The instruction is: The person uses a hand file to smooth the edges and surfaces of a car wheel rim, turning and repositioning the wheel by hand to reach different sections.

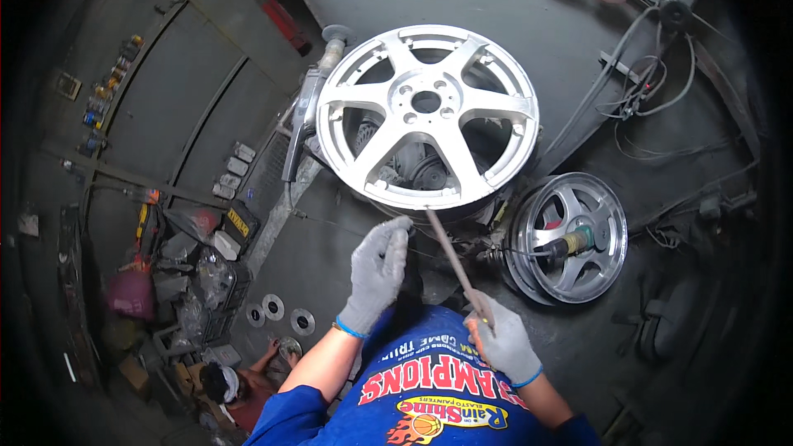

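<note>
A white-silver alloy wheel [453, 140] with several spokes and a round hub hole is raised in front of me, its face toward me. My right hand [505, 339], in a grey work glove, is closed round the lower end of a thin greyish-brown rod [451, 254]. The rod slants up to the left, and its far tip meets the wheel's lower rim; whether it presses there I cannot tell. Just below that rim, left of the rod, my gloved left hand [376, 272] is half curled with a gap between thumb and fingers, and nothing shows in it.
An angle grinder [306, 107] leans by the wheel's left side. At right, a second alloy wheel [570, 239] has a green-headed power tool [578, 239] lying on it. Cables [652, 87] hang at upper right. Lower left, another person [239, 392] works near round discs [273, 307] and cluttered crates [227, 301].
</note>
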Tool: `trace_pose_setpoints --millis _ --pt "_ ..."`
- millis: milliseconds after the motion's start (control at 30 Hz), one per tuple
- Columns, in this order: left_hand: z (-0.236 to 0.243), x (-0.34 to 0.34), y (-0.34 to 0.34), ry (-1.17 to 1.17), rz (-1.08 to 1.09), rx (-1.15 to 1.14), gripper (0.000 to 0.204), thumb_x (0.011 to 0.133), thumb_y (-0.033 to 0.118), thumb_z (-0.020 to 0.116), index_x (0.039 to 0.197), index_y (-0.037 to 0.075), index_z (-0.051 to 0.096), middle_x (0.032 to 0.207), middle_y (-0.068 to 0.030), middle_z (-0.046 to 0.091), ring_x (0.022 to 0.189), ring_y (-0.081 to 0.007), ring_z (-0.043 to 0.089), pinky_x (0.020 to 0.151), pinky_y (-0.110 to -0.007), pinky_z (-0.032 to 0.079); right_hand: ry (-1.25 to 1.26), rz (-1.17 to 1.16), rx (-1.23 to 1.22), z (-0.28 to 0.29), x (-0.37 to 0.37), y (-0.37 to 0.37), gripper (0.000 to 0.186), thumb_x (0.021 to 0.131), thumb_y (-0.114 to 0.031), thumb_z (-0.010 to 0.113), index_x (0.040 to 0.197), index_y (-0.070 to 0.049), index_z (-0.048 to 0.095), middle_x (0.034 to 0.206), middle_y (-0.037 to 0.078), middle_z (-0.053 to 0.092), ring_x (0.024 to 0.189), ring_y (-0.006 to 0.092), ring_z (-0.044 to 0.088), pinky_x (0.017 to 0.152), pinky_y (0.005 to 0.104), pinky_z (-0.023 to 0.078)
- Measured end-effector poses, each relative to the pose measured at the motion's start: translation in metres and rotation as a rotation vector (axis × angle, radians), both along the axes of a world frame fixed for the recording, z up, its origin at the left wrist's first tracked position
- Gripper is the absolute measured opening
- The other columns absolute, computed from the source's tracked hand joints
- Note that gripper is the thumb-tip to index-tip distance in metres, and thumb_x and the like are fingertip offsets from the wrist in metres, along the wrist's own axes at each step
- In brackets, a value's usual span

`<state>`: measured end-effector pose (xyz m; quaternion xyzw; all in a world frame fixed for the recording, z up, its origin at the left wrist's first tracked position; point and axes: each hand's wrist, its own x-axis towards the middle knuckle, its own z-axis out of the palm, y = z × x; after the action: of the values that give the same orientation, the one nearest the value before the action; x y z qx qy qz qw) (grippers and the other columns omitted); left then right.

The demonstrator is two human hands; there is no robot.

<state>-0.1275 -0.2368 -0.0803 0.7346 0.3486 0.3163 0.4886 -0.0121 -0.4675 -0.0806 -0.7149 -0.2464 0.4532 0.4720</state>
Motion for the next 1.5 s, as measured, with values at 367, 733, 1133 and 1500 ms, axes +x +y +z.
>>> trace_pose_setpoints --millis 367,733,1133,1500 --pt "0.009 -0.020 0.043 -0.023 -0.013 -0.365 0.024 0.101 0.020 0.074 0.109 -0.002 0.077 0.092 -0.0060 0.073 0.082 -0.0125 0.068 0.076 -0.029 0.055 -0.445 0.347 0.101 0.015 -0.003 0.019 0.047 0.097 -0.013 0.071 0.141 0.002 0.061 0.108 0.023 0.073 0.096 0.0388 0.074 0.086 0.0453 0.059" --pt "0.023 0.062 0.119 0.227 -0.231 0.486 0.026 0.092 0.030 0.081 0.095 0.005 0.082 0.092 -0.0105 0.077 0.086 -0.0278 0.071 0.085 -0.042 0.055 -0.220 -0.099 -0.075 0.031 -0.045 0.039 0.059 0.095 -0.011 0.073 0.148 0.006 0.056 0.125 0.026 0.073 0.109 0.0364 0.076 0.096 0.0385 0.058" --pt "0.009 0.064 0.140 0.086 -0.475 0.696 0.019 0.085 0.030 0.082 0.082 0.011 0.082 0.082 -0.0065 0.073 0.094 -0.0281 0.072 0.110 -0.062 0.041 -0.244 -0.243 -0.163 0.015 -0.094 0.050 0.057 0.095 -0.001 0.068 0.150 0.005 0.056 0.108 0.022 0.075 0.096 0.0346 0.077 0.086 0.0385 0.059" --pt "0.003 0.085 0.171 0.127 -0.334 0.776 0.021 0.088 0.031 0.082 0.085 0.010 0.081 0.088 -0.0083 0.075 0.104 -0.0306 0.071 0.112 -0.060 0.040 -0.466 -0.302 -0.129 0.010 -0.084 0.100 0.051 0.095 -0.006 0.070 0.145 -0.003 0.062 0.123 0.026 0.073 0.112 0.0445 0.073 0.094 0.0440 0.060"
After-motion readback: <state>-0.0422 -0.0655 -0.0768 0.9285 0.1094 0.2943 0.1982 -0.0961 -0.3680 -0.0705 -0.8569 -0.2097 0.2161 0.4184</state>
